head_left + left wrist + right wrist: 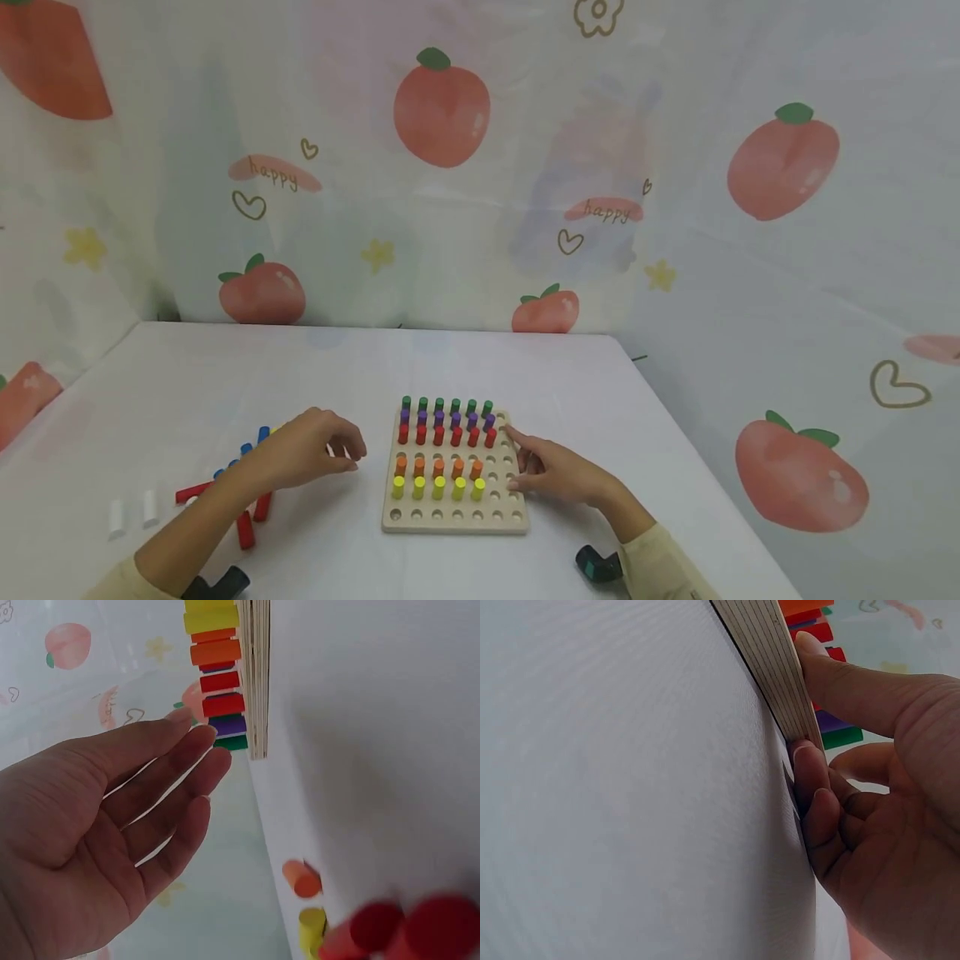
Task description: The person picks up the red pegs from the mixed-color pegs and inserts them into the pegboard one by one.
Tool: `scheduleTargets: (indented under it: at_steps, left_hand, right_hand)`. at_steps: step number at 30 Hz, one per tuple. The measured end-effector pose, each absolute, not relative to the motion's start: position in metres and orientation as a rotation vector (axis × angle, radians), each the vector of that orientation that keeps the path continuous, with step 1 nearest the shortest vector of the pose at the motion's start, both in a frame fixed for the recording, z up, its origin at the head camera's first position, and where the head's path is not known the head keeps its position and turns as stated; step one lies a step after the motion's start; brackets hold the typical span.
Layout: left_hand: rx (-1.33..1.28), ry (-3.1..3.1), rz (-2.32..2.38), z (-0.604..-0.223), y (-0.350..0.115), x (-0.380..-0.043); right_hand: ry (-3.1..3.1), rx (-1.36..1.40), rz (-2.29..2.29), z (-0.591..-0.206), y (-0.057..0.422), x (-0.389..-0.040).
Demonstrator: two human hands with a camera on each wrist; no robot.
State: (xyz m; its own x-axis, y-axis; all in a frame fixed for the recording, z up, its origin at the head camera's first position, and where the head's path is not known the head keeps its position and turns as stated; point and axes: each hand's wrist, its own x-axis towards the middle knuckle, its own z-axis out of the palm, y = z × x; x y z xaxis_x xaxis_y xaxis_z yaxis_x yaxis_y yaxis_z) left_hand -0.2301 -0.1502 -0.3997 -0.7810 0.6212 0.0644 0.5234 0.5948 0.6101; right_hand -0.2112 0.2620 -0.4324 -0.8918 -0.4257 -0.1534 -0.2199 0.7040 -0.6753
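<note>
Two hands at a wooden pegboard on a white counter.

At the far left, two white pegs (132,512) lie near the counter's (375,367) left edge, then a loose heap of red and blue pegs (247,492) partly under the left forearm. The left hand (311,450) hovers just left of the pegboard (450,521), its grip open and empty with fingers loosely spread, a strip of bare counter between fingertips and board edge. The pegboard stands near the counter's front middle, with rows of green, purple, red, orange and yellow pegs (442,446) upright in it and its nearest rows of holes unfilled. The right hand (558,471) rests against the board's right edge, forefinger stretched over the top face, other fingers (810,769) curled against the side; its grip holds nothing. Bare counter runs from there to the right edge.
</note>
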Motion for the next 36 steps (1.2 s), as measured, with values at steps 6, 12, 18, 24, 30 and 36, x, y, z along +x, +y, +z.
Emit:
scheduleTargets:
  at_steps: [6,12,18,24,30,36]
  left_hand:
    - [1.086,2.579,0.951,-0.402,-0.189,-0.217]
    - [1.072,2.442,0.970,-0.405,-0.235,-0.207]
    - [0.994,2.473,0.934,-0.409,-0.260,-0.203]
    - [0.942,2.472,0.978,-0.412,-0.274,-0.195]
    - [0.822,2.462,0.999,-0.417,-0.284,-0.189]
    - [0.819,2.559,1.045,-0.422,-0.297,-0.184]
  right_hand:
    - [2.611,-0.479,-0.983,-0.431,0.260,-0.210]
    - [2.609,-0.497,-0.973,-0.428,0.259,-0.211]
    - [2.620,-0.486,-0.959,-0.425,0.261,-0.212]
    - [2.608,-0.503,-0.974,-0.427,0.260,-0.213]
    - [2.587,-0.496,-1.002,-0.429,0.259,-0.212]
    - [2.590,-0.493,-1.007,-0.429,0.259,-0.212]
